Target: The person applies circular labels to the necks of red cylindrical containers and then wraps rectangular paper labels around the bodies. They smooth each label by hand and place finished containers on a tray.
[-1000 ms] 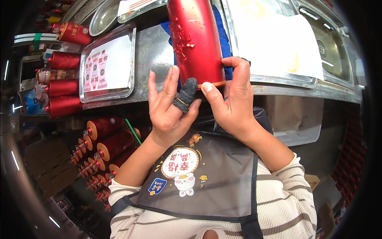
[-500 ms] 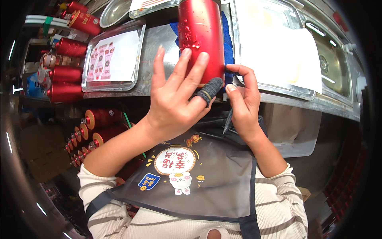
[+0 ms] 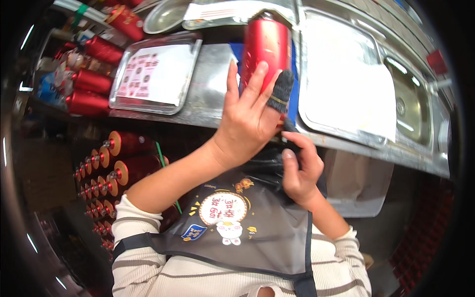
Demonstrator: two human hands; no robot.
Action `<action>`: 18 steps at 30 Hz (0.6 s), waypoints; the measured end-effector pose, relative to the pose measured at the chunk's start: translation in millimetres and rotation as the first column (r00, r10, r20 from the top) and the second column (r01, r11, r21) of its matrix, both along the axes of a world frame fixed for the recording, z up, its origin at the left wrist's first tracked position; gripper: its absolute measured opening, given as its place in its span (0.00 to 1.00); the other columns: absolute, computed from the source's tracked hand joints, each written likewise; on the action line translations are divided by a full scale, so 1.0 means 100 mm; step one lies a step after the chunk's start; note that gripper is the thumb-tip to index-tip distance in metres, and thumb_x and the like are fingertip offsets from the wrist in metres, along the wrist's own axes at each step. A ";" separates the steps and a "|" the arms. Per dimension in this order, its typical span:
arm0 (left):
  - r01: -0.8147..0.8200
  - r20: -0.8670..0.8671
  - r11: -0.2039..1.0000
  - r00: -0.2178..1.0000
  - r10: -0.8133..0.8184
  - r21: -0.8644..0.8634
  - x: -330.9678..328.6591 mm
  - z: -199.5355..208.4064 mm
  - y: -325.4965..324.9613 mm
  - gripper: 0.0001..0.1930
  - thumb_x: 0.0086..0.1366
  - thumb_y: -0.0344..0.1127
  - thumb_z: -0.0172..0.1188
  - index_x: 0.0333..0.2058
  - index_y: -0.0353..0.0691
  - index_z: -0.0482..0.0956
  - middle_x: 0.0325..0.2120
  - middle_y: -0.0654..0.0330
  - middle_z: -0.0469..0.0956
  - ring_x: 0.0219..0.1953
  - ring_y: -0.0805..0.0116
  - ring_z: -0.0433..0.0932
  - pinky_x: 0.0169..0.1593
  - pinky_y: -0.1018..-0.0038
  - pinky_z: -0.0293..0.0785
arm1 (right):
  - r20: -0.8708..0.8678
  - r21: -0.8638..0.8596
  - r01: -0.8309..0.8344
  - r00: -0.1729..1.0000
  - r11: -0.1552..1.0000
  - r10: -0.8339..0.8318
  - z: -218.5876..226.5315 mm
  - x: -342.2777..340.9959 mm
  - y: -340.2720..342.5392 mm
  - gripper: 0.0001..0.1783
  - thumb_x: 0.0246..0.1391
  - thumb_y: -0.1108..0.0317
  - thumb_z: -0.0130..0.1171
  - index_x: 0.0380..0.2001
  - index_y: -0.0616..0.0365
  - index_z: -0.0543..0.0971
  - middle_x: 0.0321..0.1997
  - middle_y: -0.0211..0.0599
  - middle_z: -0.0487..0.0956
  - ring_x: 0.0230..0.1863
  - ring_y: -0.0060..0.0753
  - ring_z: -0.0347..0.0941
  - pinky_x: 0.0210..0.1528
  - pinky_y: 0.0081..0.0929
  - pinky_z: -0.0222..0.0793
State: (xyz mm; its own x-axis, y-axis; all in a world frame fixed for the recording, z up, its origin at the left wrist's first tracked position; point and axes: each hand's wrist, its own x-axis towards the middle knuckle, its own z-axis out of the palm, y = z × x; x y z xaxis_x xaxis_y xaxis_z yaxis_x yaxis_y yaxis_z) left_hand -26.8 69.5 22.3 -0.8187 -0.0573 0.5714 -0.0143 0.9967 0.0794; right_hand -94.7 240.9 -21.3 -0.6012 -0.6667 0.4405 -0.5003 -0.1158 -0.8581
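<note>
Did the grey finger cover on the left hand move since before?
Yes: the finger cover on the left hand has moved forward, from near the counter's front edge to farther beyond it.

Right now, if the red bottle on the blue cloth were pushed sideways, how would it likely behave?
The red bottle would probably roll, as its rounded body lies on its side. Its shiny surface may feel slippery. The blue cloth beneath might slow it.
</note>
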 end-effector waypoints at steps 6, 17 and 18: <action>-0.011 -0.113 0.789 0.988 0.102 0.614 0.36 -0.40 -0.05 0.49 0.53 0.47 0.75 0.68 0.28 0.60 0.65 0.37 0.65 0.67 0.34 0.64 0.70 0.42 0.54 | 0.180 0.182 -0.002 0.983 0.983 -0.031 0.06 0.03 0.06 0.20 0.53 0.81 0.57 0.51 0.66 0.77 0.36 0.37 0.79 0.19 0.17 0.66 0.24 0.17 0.63; 0.294 -0.362 0.219 0.826 0.432 0.930 -0.53 0.35 -0.91 0.21 0.72 0.48 0.57 0.34 0.32 0.80 0.26 0.49 0.82 0.24 0.53 0.80 0.36 0.65 0.79 | -0.069 0.251 0.108 0.993 0.962 -0.093 0.33 -0.47 -0.10 0.43 0.43 0.67 0.77 0.63 0.62 0.68 0.54 0.41 0.77 0.31 0.21 0.69 0.30 0.18 0.66; -0.059 -0.122 0.496 0.938 0.325 0.866 -0.78 0.40 -1.05 0.21 0.72 0.51 0.55 0.31 0.36 0.78 0.29 0.47 0.83 0.30 0.47 0.81 0.39 0.62 0.78 | -0.056 0.358 0.090 0.996 0.929 -0.075 0.39 -0.50 -0.16 0.56 0.38 0.64 0.81 0.69 0.62 0.62 0.61 0.46 0.73 0.44 0.31 0.76 0.37 0.23 0.73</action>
State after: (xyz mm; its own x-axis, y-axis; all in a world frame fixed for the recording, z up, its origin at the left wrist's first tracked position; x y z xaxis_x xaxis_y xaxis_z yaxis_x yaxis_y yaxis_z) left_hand -104.8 -35.5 62.5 -0.5689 -0.7544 0.3274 -0.0452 0.4262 0.9035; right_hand -144.4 225.3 18.0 -0.6474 -0.7338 0.2058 -0.5302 0.2397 -0.8133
